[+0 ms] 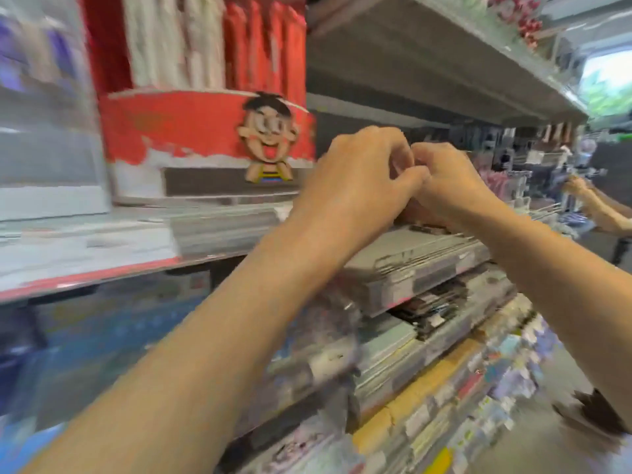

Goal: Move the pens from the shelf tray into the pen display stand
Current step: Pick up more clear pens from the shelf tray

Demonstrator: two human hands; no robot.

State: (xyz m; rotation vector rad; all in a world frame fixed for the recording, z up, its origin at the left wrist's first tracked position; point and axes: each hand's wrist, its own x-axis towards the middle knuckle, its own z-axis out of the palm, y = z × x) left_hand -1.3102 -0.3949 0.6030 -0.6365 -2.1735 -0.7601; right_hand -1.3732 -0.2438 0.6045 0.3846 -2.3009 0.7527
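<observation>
My left hand (362, 176) and my right hand (451, 179) meet fingertip to fingertip above a grey shelf tray (410, 249). The fingers of both hands are curled inward, and whatever lies between them is hidden. A few dark pen-like items (429, 229) lie at the tray's far edge, just under my right hand. The red pen display stand (191, 131), with a cartoon boy on its front, stands on the shelf to the left. It holds upright red pens (270, 46) and white pens (171, 39). The whole view is motion-blurred.
A grey shelf board (427, 56) overhangs my hands. Below the tray, more shelves (427, 381) carry packed stationery. Another person's arm (602, 206) reaches toward racks at the far right. A clear box (44, 114) stands left of the stand.
</observation>
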